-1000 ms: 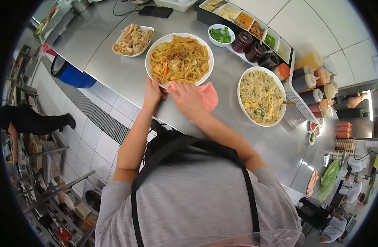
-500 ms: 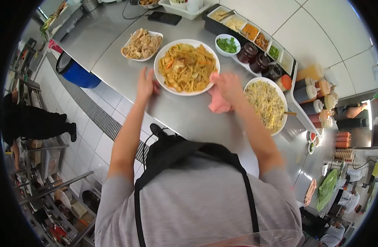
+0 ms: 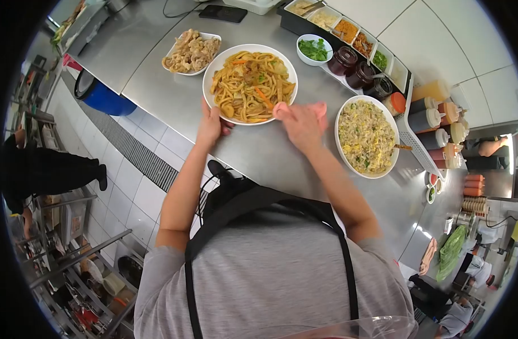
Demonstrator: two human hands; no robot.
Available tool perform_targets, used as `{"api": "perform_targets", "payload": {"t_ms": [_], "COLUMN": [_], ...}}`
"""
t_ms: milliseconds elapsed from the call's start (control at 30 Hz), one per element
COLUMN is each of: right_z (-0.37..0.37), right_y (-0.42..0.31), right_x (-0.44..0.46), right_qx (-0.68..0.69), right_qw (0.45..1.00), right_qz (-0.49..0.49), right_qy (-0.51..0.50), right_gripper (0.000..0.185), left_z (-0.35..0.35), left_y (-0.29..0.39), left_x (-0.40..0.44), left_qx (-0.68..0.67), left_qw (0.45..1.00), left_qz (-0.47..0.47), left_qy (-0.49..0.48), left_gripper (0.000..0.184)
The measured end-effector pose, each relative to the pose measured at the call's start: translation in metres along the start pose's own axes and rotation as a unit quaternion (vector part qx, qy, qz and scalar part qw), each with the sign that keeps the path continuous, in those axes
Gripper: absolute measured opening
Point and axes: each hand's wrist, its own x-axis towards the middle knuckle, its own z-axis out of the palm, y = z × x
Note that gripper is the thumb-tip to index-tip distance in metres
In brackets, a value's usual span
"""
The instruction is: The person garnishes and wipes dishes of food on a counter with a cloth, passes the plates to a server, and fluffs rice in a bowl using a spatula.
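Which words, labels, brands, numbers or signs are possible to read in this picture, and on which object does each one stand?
No text is readable.
Marks on the clear container on the left shelf: too small and blurred to read.
Sauce bottles, dark jars and noodle plate: no readable words or numbers.

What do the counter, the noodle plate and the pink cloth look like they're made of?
Counter: likely stainless steel, satin finish, from its grey color and soft reflections.
Noodle plate: glossy white, perhaps ceramic or melamine; the smooth rim fits either.
Pink cloth: soft, matte fabric, judging by its loose bunching; fiber unclear.
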Motion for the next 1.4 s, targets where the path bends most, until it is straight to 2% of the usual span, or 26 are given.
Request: {"api": "perform_targets", "payload": {"t_ms": [100, 133, 233, 333, 400, 467, 600, 667, 800, 900, 967, 1100, 1200, 1300, 1400], "right_z": [-0.009, -0.013, -0.019, -0.002, -0.001, 0.007, 0.022, 0.021, 0.001, 0.006, 0.021, 0.031, -0.005, -0.004, 0.009], "right_y": [0.023, 0.023, 0.023, 0.023, 0.000, -0.025, -0.047, -0.028, 0.016, 0.039, 0.054, 0.066, 0.042, 0.059, 0.071], "right_x": [0.009, 0.013, 0.020, 0.016, 0.009, 0.003, -0.003, -0.003, 0.014, 0.029, 0.034, 0.043, 0.050, 0.027, 0.001], "right_qx": [-0.020, -0.031, -0.042, -0.006, 0.026, 0.021, -0.009, 0.013, -0.037, -0.019, 0.047, 0.144, 0.317, 0.504, 0.410], "right_qw": [0.999, 0.999, 0.997, 0.999, 1.000, 1.000, 1.000, 1.000, 0.999, 0.997, 0.990, 0.958, 0.828, 0.698, 0.744], "right_qz": [-0.033, -0.011, 0.037, 0.031, -0.001, 0.005, 0.018, 0.004, 0.035, 0.071, 0.117, 0.239, 0.448, 0.448, 0.497], "right_qy": [-0.023, -0.035, -0.047, -0.009, 0.009, 0.003, -0.012, 0.016, -0.001, 0.016, 0.058, 0.072, 0.115, 0.241, 0.177], "right_gripper": [0.019, 0.018, 0.016, 0.016, 0.018, 0.021, 0.025, 0.026, 0.025, 0.023, 0.022, 0.016, 0.021, 0.029, 0.025], "left_z": [-0.025, -0.029, -0.029, -0.012, 0.012, 0.042, 0.034, 0.017, -0.018, -0.032, -0.039, -0.052, -0.071, -0.078, -0.070], "left_y": [0.011, 0.015, 0.022, 0.006, -0.006, -0.001, -0.013, -0.003, 0.013, 0.026, 0.032, 0.025, 0.012, 0.009, 0.018], "left_x": [0.025, 0.031, 0.038, -0.004, -0.037, -0.061, -0.035, -0.025, 0.003, 0.021, 0.031, 0.044, 0.057, 0.071, 0.089], "left_qx": [0.054, 0.071, 0.055, -0.047, -0.093, -0.128, -0.063, -0.015, 0.051, 0.068, 0.049, -0.056, -0.132, -0.234, -0.308], "left_qw": [0.997, 0.996, 0.998, 0.993, 0.993, 0.990, 0.995, 0.998, 0.998, 0.996, 0.996, 0.994, 0.985, 0.964, 0.937], "left_qz": [-0.007, -0.009, -0.025, -0.050, -0.075, -0.061, 0.003, -0.001, -0.022, -0.047, -0.066, -0.088, -0.071, -0.032, -0.014], "left_qy": [-0.046, -0.061, 0.007, 0.095, 0.016, 0.023, 0.074, 0.059, 0.003, -0.041, -0.036, 0.038, 0.085, 0.119, 0.168], "left_gripper": [0.047, 0.048, 0.052, 0.062, 0.069, 0.073, 0.055, 0.049, 0.048, 0.050, 0.052, 0.062, 0.070, 0.080, 0.074]}}
